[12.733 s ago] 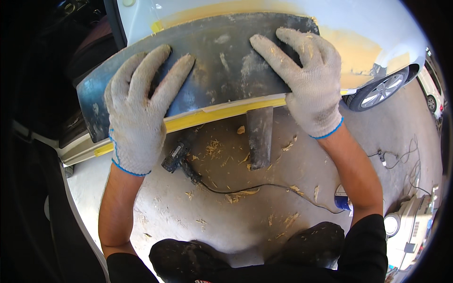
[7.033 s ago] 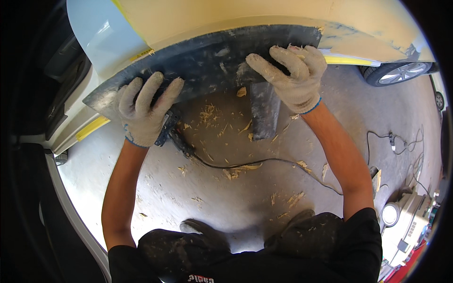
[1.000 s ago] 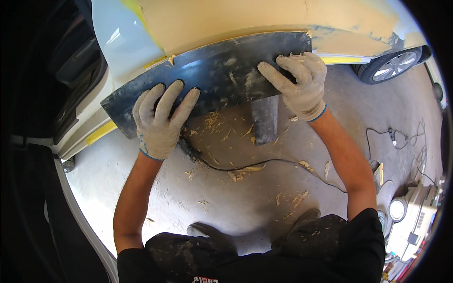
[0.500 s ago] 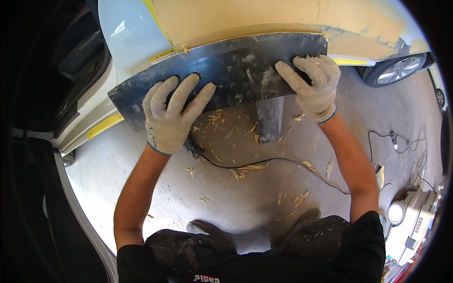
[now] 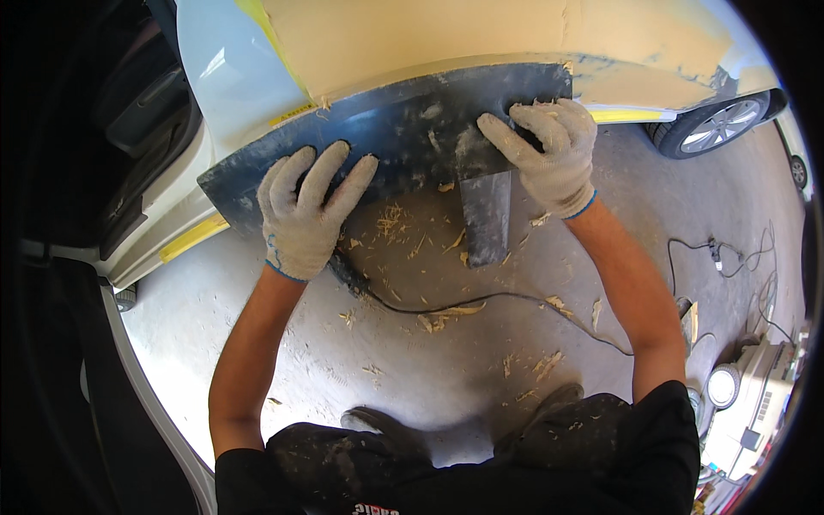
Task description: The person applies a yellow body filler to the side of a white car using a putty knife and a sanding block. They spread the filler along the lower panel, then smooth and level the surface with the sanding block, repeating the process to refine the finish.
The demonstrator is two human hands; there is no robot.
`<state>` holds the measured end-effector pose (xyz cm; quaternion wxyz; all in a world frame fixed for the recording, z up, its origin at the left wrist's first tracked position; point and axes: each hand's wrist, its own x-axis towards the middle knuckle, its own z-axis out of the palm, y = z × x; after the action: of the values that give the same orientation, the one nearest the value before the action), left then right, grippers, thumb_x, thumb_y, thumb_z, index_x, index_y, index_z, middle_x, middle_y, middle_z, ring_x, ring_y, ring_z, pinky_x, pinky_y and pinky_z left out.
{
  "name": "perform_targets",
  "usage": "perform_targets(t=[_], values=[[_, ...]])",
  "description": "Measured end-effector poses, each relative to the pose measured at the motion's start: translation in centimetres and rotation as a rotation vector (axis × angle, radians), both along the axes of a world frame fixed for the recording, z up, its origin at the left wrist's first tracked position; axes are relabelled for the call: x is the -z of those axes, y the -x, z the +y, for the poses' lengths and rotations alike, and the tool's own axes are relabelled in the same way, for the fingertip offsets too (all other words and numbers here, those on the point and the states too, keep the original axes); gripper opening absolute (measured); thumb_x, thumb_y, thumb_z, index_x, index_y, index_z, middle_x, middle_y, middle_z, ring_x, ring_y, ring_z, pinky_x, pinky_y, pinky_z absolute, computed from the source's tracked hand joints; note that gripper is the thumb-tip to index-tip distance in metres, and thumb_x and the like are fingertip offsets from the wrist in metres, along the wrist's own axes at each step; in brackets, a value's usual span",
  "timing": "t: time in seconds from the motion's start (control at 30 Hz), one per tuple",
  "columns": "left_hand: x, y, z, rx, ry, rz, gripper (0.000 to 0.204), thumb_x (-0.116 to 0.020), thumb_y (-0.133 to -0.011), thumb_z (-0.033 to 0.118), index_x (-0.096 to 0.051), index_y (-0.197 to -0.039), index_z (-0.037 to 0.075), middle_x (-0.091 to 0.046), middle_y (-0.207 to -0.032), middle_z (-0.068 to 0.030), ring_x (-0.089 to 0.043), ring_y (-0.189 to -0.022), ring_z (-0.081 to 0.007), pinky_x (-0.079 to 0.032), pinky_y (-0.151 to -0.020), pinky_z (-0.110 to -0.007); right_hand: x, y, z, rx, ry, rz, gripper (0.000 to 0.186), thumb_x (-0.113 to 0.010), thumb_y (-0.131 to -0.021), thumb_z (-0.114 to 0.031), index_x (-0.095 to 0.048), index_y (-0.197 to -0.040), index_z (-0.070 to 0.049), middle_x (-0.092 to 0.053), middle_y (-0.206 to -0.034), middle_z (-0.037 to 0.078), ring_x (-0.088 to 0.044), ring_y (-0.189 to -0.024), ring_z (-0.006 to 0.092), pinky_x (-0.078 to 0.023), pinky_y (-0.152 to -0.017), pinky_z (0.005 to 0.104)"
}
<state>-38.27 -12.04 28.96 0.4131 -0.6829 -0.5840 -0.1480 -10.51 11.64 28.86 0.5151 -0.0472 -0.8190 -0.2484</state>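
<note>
A wide, flexible black filler spreader (image 5: pixel 412 129) is bent along the lower edge of a car's beige filler-coated panel (image 5: pixel 446 34). Both my hands wear off-white knitted gloves. With fingers spread across its face, my left hand (image 5: pixel 300 219) holds the spreader's left part; the thumb is not clearly seen. At the other end my right hand (image 5: pixel 554 159) grips it with bent fingers near the top right corner. Pale smears mark the black sheet, and a thin beige bead runs along its upper edge. Below it, a smaller grey-black flat blade (image 5: pixel 487 219) shows in part.
Curled beige shavings (image 5: pixel 390 223) litter the grey floor around a black cable (image 5: pixel 429 305). Yellow masking tape (image 5: pixel 193 238) lines the sill beside an open car door (image 5: pixel 129 360). A wheel (image 5: pixel 717 129) stands at the right, with a pale wheeled machine (image 5: pixel 747 412) nearer me.
Both hands and the spreader have shifted left along the panel, the right end most plainly. My grip looks the same.
</note>
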Motion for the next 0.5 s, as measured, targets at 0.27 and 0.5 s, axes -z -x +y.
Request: perform_targets(t=[0.27,0.5], values=[[-1.0,0.1,-0.5,-0.003,-0.046,0.038,0.048,-0.079,-0.091,0.011,-0.081,-0.132,0.036,-0.065,-0.145,0.003,-0.053,-0.136,-0.0277,-0.045,-0.115,-0.044,-0.4,0.2,-0.7,0.023,-0.024,0.042,0.046,-0.087,-0.078,-0.018,-0.084,-0.118,-0.039,-0.065,-0.117,-0.006,-0.06,-0.104,0.0192,-0.055,-0.088,0.0398],[-1.2,0.8,-0.5,-0.032,-0.037,0.06,0.044,-0.079,-0.095,0.019,-0.078,-0.134,0.039,-0.062,-0.146,0.0055,-0.05,-0.137,-0.0266,-0.045,-0.116,-0.043,-0.5,0.9,-0.3,0.024,-0.039,0.046,0.044,-0.089,-0.078,-0.018,-0.084,-0.116,-0.04,-0.063,-0.119,-0.007,-0.06,-0.103,0.0193,-0.055,-0.088,0.0396]])
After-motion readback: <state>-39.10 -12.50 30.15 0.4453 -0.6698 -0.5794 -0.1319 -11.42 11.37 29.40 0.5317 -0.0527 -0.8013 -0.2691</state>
